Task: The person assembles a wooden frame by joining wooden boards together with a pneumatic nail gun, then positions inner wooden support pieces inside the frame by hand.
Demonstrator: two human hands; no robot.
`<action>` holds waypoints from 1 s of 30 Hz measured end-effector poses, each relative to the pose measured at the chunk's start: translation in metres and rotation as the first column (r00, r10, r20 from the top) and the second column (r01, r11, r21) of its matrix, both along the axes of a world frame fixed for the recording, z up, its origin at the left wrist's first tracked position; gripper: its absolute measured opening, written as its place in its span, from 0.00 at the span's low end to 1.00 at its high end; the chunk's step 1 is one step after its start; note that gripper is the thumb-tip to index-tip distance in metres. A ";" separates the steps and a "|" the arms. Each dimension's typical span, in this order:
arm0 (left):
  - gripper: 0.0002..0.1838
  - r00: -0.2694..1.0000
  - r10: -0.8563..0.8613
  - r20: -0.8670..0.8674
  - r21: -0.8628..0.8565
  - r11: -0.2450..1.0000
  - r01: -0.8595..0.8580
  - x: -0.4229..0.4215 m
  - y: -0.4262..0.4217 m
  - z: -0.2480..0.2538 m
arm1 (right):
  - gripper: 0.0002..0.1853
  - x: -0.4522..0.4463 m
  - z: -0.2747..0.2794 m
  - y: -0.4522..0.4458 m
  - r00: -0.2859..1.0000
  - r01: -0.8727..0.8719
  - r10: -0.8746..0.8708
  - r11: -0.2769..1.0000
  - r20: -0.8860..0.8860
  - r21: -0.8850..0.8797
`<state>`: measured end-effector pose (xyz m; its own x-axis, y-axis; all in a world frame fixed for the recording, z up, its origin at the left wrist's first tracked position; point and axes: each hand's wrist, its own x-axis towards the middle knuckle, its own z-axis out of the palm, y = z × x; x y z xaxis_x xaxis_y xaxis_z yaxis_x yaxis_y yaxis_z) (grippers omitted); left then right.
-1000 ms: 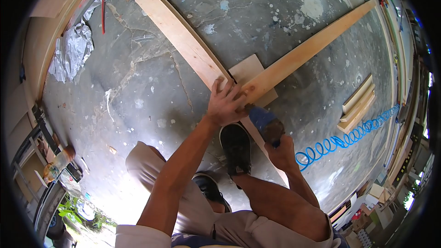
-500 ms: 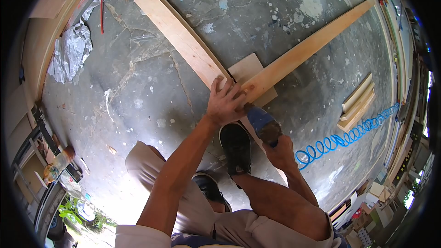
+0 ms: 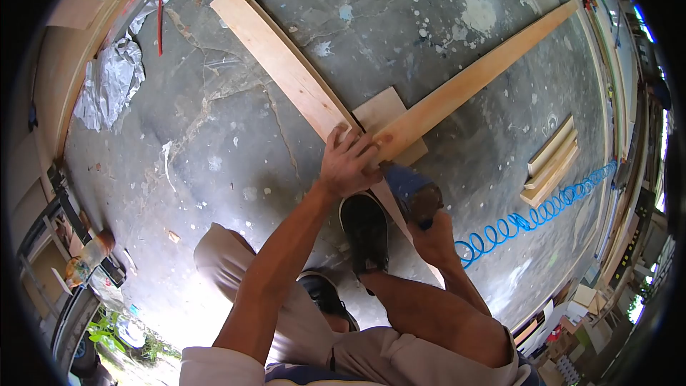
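A pale wooden frame [image 3: 457,93] lies on the floor, its near corner where two boards meet toward me. My left hand [image 3: 348,164] holds that corner, fingers spread and bent over the joint; its thumb is hard to see. Beneath the joint sits a square piece of thin wood [image 3: 381,109], partly covered by the boards. A blue nail gun [image 3: 412,191] is gripped in my right hand [image 3: 434,237], its nose against or very near the corner by my left fingers. The exact contact point is hidden.
Behind my right hand a coiled blue air hose [image 3: 525,221] stretches rightward. Short wood strips [image 3: 552,161] lie at the right. My shoe [image 3: 364,232] stands just below the corner. Crumpled foil [image 3: 114,82] and a red stick [image 3: 160,25] are at the upper left.
The view has shifted slightly, so the frame and strips appear a little more to the left. Both hands keep nearly the same place at the corner.
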<state>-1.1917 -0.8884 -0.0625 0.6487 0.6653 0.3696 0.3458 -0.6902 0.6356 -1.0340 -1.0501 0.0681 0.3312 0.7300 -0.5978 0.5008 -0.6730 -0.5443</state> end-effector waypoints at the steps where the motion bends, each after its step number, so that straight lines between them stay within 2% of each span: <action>1: 0.29 1.000 0.020 0.010 -0.018 1.000 -0.020 0.001 -0.001 -0.001 | 0.25 0.000 0.001 0.000 0.999 0.033 -0.033 0.999 0.005 0.001; 3: 0.31 0.999 0.043 0.020 -0.038 0.998 -0.043 0.000 -0.002 -0.002 | 0.24 -0.001 0.013 0.018 1.000 0.002 -0.002 1.000 0.003 0.018; 5: 0.38 0.998 0.062 0.010 -0.127 0.990 -0.060 -0.001 0.001 0.002 | 0.23 -0.002 0.015 0.031 0.999 -0.033 0.033 0.999 0.002 0.038; 8: 0.43 0.994 0.106 0.030 -0.177 0.979 -0.099 -0.001 0.002 0.006 | 0.20 -0.004 0.013 0.036 0.998 -0.050 0.050 0.998 0.027 0.032; 10: 0.45 0.995 0.099 0.016 -0.209 0.973 -0.093 -0.004 0.004 0.012 | 0.13 -0.006 0.007 0.039 0.999 0.001 -0.006 0.993 0.039 0.118; 11: 0.47 0.996 0.086 0.005 -0.241 0.967 -0.082 -0.005 0.005 0.014 | 0.13 -0.007 0.007 0.041 0.999 -0.006 0.002 0.993 0.036 0.120; 14: 0.51 0.994 0.089 0.060 -0.179 0.981 -0.077 -0.004 0.004 0.005 | 0.12 -0.009 0.009 0.046 1.000 0.000 -0.003 0.993 0.022 0.116; 17: 0.50 0.997 0.070 0.022 -0.199 0.978 -0.064 -0.005 0.005 0.008 | 0.12 -0.009 0.008 0.047 1.000 -0.015 0.012 0.994 0.028 0.111; 26: 0.47 0.995 0.088 0.045 -0.181 0.980 -0.078 -0.004 0.005 0.008 | 0.13 -0.010 0.009 0.050 0.999 -0.009 0.004 0.993 0.042 0.122; 28: 0.49 0.996 0.088 0.032 -0.173 0.982 -0.081 -0.004 0.005 0.007 | 0.26 -0.008 0.012 0.054 0.998 -0.058 0.058 0.998 -0.008 -0.023; 30: 0.50 0.996 0.087 0.020 -0.167 0.982 -0.083 -0.004 0.004 0.005 | 0.27 -0.009 0.011 0.054 0.998 -0.069 0.069 0.997 -0.001 -0.028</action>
